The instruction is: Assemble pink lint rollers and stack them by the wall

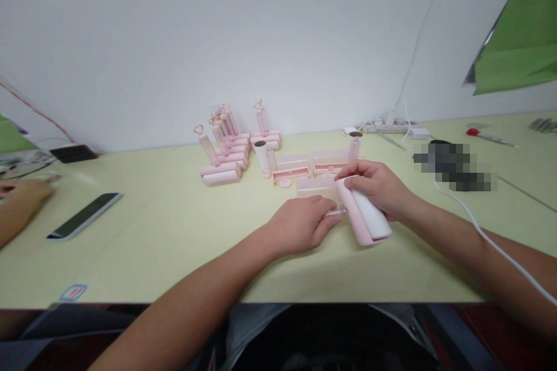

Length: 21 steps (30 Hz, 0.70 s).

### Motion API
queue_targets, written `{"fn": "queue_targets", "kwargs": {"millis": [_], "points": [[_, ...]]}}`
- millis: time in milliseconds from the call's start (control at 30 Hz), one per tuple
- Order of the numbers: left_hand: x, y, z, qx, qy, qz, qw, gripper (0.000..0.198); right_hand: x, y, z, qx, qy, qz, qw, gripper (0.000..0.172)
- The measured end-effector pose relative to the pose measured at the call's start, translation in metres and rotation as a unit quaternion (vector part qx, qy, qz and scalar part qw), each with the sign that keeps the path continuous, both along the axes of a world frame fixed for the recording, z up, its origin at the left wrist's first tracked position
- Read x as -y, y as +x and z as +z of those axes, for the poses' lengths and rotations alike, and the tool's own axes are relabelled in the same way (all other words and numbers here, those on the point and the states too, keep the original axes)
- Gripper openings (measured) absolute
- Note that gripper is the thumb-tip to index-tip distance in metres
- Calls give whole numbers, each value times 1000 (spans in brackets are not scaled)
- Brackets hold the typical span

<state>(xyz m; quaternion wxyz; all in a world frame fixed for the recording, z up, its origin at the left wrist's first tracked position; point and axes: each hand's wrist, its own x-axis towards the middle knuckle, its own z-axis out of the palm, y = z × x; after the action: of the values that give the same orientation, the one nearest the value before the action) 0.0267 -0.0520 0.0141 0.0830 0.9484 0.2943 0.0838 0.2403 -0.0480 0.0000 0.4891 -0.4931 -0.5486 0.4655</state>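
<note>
The left hand [300,225] pinches a short clear handle [336,211] between thumb and fingers. The right hand [387,188] grips the upper end of a pink-and-white roller [368,214], thumb on the near face. The roller is tilted, held above the table's near half, and the handle's tip meets its pink side; whether it is seated cannot be told. Good handling here likely means keeping the handle square to that side, bracing the roller firmly, and pressing straight without twisting or squeezing the thin shell. Just beyond the hands lies a translucent cover [311,188]; behind it, an open pink case [290,175] and an upright white roll [261,156]. Farther left, near the wall, stand several pink rollers with upright handles [220,174].
</note>
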Motion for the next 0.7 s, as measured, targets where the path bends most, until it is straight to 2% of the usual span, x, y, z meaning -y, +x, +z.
{"fn": "queue_targets", "kwargs": {"millis": [367,533,700], "points": [[1,1,-2,-28,23,-4,999,37,3,-7,-3,13,29,-23,999,18],[2,3,-5,-52,45,-6,998,32,0,-12,-11,-6,39,-26,999,19],[2,0,-7,-48,47,-8,998,28,3,-18,-12,-28,18,-18,999,22]]}}
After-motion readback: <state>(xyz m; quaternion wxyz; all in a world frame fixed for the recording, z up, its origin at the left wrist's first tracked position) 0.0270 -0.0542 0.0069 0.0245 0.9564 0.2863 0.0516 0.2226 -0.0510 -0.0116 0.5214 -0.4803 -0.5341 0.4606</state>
